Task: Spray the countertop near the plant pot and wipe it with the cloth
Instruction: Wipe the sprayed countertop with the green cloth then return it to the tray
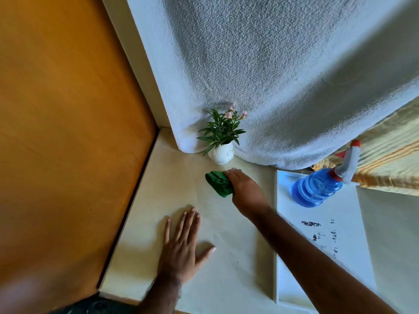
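The countertop (226, 257) is pale. The right hand (246, 191) presses the green cloth (218, 183) flat on it, fingers curled over the cloth, just in front of the plant pot (222, 154). The left hand (181, 245) rests open and empty, nearer the person. The spray bottle (317, 186) stands apart at right.

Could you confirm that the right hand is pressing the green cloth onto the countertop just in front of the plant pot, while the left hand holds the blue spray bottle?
Not quite. In the head view, the left hand lies flat and empty on the countertop. The blue spray bottle stands untouched to the right. The rest holds: the right hand presses the green cloth down just in front of the plant pot.
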A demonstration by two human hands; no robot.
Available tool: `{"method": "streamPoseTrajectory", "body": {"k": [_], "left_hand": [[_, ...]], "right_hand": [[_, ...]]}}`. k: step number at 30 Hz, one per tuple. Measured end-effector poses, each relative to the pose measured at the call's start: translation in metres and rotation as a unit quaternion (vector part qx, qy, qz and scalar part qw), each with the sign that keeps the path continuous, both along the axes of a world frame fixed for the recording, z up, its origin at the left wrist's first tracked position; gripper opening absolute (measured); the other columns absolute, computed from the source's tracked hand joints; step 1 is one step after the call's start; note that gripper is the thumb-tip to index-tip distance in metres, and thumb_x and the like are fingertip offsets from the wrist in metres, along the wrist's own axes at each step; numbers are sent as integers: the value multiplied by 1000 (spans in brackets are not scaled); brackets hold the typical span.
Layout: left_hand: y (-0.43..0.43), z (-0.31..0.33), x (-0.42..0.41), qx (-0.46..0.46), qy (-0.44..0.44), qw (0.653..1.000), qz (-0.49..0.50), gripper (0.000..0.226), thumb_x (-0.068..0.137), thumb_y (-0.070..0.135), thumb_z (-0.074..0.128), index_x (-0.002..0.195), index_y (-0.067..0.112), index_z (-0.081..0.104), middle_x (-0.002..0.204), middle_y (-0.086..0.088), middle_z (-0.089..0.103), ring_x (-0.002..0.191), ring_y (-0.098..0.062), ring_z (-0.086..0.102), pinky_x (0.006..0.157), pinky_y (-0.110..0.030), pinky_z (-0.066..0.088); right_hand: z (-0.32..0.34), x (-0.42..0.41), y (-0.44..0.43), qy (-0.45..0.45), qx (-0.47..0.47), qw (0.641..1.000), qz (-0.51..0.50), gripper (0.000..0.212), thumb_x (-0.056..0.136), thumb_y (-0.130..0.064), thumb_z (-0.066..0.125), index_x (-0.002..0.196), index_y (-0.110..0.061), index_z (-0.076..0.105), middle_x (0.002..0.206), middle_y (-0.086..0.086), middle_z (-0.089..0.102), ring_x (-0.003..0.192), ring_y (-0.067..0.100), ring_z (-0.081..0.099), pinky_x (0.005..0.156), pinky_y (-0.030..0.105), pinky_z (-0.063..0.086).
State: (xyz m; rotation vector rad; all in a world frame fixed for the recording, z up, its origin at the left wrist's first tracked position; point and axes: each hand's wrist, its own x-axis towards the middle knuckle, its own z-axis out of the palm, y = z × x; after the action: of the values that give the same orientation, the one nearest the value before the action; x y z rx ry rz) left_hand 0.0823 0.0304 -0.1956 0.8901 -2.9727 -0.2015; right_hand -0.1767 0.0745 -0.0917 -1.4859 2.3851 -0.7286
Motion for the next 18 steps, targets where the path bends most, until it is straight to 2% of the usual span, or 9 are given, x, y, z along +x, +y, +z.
{"method": "streamPoseTrajectory", "body": {"k": [5,8,12,15,18], "left_hand": [[0,3,0,-1,15,1000,-8,101,95,83,40,166,12,28,176,-9,28,160,-29,31,123,-69,31],[0,5,0,-1,25,1000,-6,96,96,80,38,164,11,34,174,-10,32,158,-29,36,122,-69,32],[1,6,-2,2,26,1000,-8,95,97,79,35,164,11,34,174,-10,31,159,-27,34,124,-68,29],[1,5,-2,4,17,1000,-7,96,97,80,34,165,12,30,176,-9,27,161,-25,30,125,-67,27],[2,6,-3,-3,19,1000,-8,95,98,79,34,164,12,33,175,-9,30,160,-25,32,125,-67,28]], "right_hand": [[14,-4,67,28,-18,999,-27,73,62,26,58,131,0,61,131,19,62,121,36,60,99,42,53],[12,-2,117,58,-2,996,-66,80,59,31,61,134,3,60,137,22,60,129,39,56,111,44,43],[-3,7,187,89,32,987,-132,84,57,36,61,136,7,58,142,24,57,137,42,49,112,54,34],[-18,9,227,96,68,979,-165,85,57,37,60,138,9,55,145,26,54,139,45,45,108,62,41],[-31,13,247,88,104,972,-191,85,57,37,62,137,10,55,144,27,54,136,47,48,104,62,46]]}}
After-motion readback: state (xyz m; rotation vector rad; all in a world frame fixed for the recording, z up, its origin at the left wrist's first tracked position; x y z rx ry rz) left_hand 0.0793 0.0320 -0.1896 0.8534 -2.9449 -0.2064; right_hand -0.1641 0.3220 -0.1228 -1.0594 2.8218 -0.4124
